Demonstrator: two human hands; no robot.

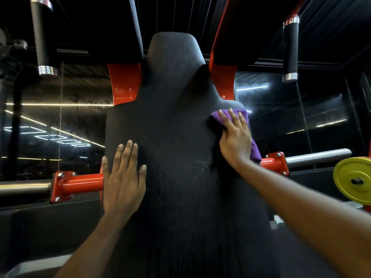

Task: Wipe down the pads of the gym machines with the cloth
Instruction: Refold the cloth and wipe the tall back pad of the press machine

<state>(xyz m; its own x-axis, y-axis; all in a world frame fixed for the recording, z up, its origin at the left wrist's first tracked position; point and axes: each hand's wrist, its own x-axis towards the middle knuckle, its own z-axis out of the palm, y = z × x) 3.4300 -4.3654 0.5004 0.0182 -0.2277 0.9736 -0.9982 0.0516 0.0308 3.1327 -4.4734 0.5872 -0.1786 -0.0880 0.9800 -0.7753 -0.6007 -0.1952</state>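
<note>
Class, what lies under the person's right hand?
A purple cloth, pressed against the black back pad by the right hand. The cloth's middle and the pad beneath it are covered.

Right hand (234, 137) presses purple cloth (255, 150) against black pad (176, 97).

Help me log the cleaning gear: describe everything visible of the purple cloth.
The cloth is purple, soft-looking fabric, bunched rather than spread flat. It lies against the upper right edge of the black pad, pressed there by the right hand, whose flat fingers cover most of it. Purple shows past their tips, and a fold hangs beside the wrist.
</note>
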